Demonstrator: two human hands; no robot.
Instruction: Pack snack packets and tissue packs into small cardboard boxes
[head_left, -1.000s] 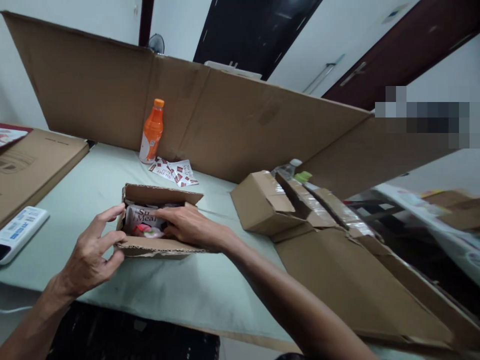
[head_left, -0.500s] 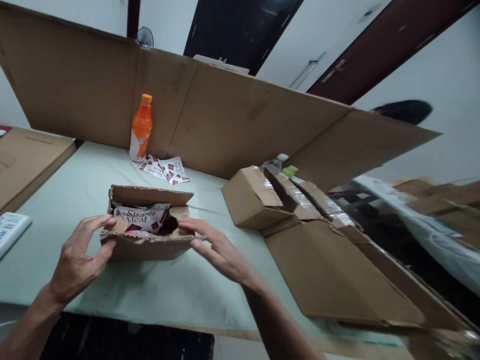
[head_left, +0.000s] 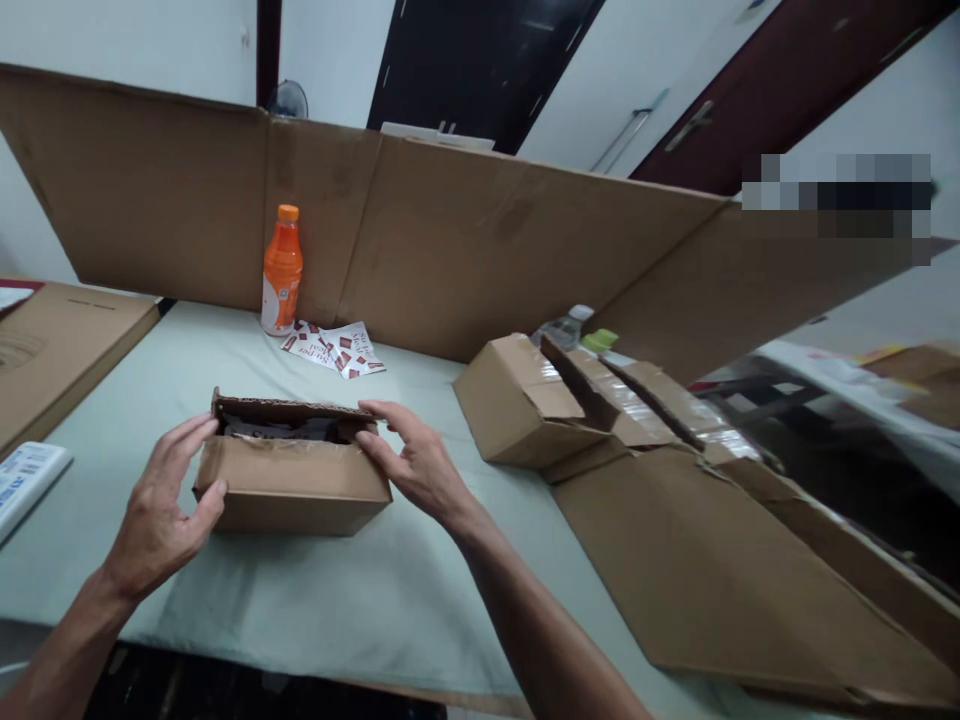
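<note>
A small cardboard box [head_left: 292,510] sits in front of me with its near flap folded inward over the opening. Its far flap [head_left: 300,409] still stands raised, and through the gap between them shows part of a printed packet [head_left: 285,430]. My left hand [head_left: 161,500] holds the box's left end, fingers at the upper corner and thumb at the near side. At the right end, my right hand [head_left: 409,455] has its index finger on the far flap's corner and its thumb lower, by the near flap. The rest of the contents is hidden.
An orange bottle [head_left: 283,272] stands near the upright cardboard panel [head_left: 465,240], with printed packets [head_left: 334,348] beside it. Several larger cardboard boxes [head_left: 660,540] with bottles behind occupy the right. On the left lie a flat carton [head_left: 82,340] and a white device [head_left: 30,480].
The near flap has folded inward, covering most of the packet. My right hand has moved from the near right corner up to the far flap's corner. The left hand stays at the left end.
</note>
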